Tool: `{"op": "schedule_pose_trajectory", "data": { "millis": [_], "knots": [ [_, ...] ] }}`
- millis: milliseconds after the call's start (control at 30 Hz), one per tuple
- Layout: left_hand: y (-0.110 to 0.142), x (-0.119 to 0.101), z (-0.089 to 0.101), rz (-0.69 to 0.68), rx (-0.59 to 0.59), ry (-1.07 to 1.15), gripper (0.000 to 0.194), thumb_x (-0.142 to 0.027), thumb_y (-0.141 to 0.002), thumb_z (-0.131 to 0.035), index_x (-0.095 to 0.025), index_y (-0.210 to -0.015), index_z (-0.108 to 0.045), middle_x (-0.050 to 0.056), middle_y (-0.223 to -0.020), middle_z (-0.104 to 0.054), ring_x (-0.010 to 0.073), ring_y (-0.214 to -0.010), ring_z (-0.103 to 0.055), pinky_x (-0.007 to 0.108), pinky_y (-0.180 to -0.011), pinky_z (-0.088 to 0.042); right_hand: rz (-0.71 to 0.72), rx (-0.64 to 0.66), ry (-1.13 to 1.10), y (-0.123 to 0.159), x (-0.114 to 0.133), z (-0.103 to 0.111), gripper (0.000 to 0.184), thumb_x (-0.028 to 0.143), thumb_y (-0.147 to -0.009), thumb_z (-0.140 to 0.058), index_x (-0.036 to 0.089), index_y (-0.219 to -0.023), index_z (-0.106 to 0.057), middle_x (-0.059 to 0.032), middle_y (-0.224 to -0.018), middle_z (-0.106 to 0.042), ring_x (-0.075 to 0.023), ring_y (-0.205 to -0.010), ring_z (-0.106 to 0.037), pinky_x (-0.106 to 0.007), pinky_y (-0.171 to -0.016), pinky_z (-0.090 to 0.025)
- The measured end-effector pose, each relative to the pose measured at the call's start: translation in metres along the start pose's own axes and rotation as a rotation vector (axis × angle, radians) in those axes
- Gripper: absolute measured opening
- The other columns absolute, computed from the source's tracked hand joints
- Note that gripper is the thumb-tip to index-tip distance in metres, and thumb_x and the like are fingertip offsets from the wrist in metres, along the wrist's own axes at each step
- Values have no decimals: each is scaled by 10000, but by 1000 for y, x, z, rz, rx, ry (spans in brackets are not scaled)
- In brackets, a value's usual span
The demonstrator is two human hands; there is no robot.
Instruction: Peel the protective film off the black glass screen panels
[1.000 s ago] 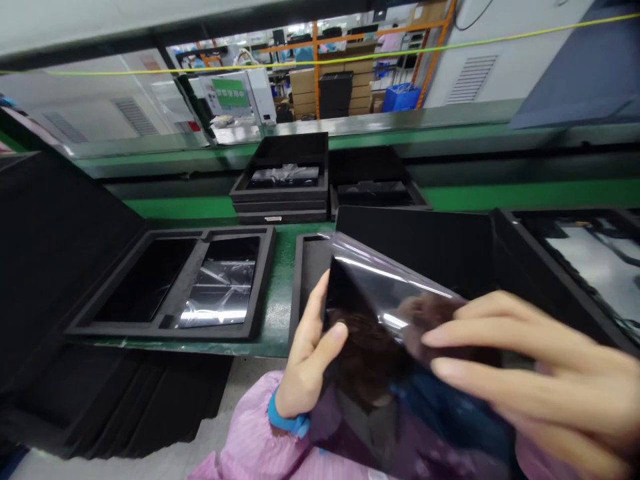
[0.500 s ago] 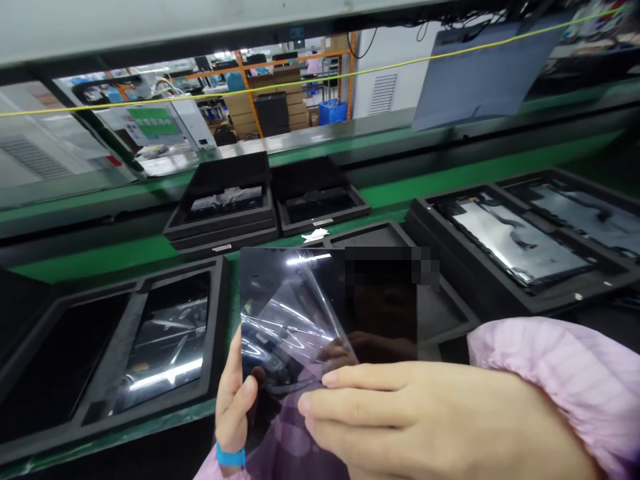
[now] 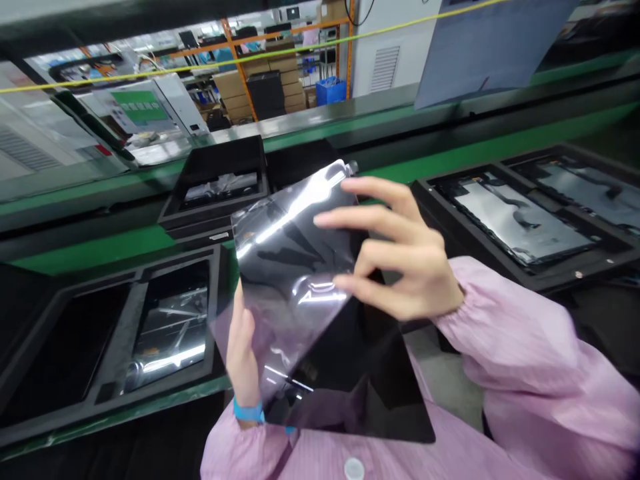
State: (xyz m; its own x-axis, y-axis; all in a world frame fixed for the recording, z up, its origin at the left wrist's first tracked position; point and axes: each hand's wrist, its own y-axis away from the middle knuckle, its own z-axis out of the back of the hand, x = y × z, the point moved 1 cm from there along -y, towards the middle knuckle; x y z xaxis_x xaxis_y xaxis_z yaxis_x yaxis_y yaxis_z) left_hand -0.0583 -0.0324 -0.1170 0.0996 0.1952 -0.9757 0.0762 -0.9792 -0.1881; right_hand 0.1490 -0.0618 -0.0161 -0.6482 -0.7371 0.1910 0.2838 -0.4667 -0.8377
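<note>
Left of the left hand's (image 3: 244, 357) fingers, one dark tray (image 3: 121, 333) on the green-edged desk (image 3: 160, 405) holds two flat screens (image 3: 173, 320); beyond them, one stacked tray (image 3: 225, 157) holds a film-wrapped piece (image 3: 223, 187). Those fingers are closed on the left edge of one black panel (image 3: 360, 380), tilted before the body, its long axis running away and leaning left. One clear film (image 3: 285, 287) overlaps its far part. The right hand's (image 3: 407, 260) fingers, spread apart, touch the film; I cannot tell whether they pinch it. Right of them, another tray (image 3: 605, 252) carries two metal-backed units (image 3: 520, 213). Far beyond: one blue basket (image 3: 331, 91).
</note>
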Motion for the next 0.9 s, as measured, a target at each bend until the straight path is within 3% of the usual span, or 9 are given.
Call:
{"op": "schedule_pose_trajectory", "data": {
  "millis": [100,267,433,633,800,900],
  "knots": [
    [-6,1,-5,-58,7,-87,427,-265,-903,-494,-290,-1330,-476,-79,-1440,-397,177,-1372,-286,264,-1146,-234,-160,-158,-63,-7,-12,-8,326,190,-789,-644,144,-532,-449,-28,-1100,-612,-210,-1119,-484,-424,-1014,-413],
    [-15,9,-4,5,30,-153,401,-302,-852,-558,-254,-1250,-571,-34,-1354,-514,212,-1291,-430,276,-1076,-371,-244,-181,-315,-16,-13,-17,325,120,-789,-601,143,-532,-403,-3,-778,-640,-133,-839,-543,-326,-833,-476],
    [-15,4,-14,-44,47,-123,400,-287,-836,-568,-230,-1232,-585,-21,-1311,-554,200,-1259,-467,268,-1085,-360,-301,-177,-325,-16,-15,-16,309,146,-795,-577,146,-535,-408,1,-720,-611,-123,-809,-525,-302,-795,-460],
    [-22,12,-10,51,47,-190,441,-213,-831,-565,-194,-1272,-553,-6,-1373,-496,190,-1305,-405,268,-1144,-237,-356,-218,-347,-15,-20,-19,309,126,-788,-576,143,-532,-403,-10,-700,-599,-124,-800,-525,-275,-745,-444],
    [-20,9,-18,81,-42,-143,388,-237,-896,-446,-174,-1260,-564,12,-1309,-561,214,-1298,-414,348,-1129,-286,-362,-237,-352,-13,-24,-21,314,124,-791,-588,143,-538,-402,-14,-697,-594,-127,-781,-539,-272,-723,-443],
    [-18,8,-23,130,-77,-40,367,-237,-903,-421,-154,-1210,-604,22,-1267,-596,210,-1264,-462,327,-1096,-347,-378,-221,-327,-13,-25,-22,332,148,-804,-596,148,-545,-387,-11,-699,-585,-129,-781,-537,-284,-750,-453]
  ]
}}
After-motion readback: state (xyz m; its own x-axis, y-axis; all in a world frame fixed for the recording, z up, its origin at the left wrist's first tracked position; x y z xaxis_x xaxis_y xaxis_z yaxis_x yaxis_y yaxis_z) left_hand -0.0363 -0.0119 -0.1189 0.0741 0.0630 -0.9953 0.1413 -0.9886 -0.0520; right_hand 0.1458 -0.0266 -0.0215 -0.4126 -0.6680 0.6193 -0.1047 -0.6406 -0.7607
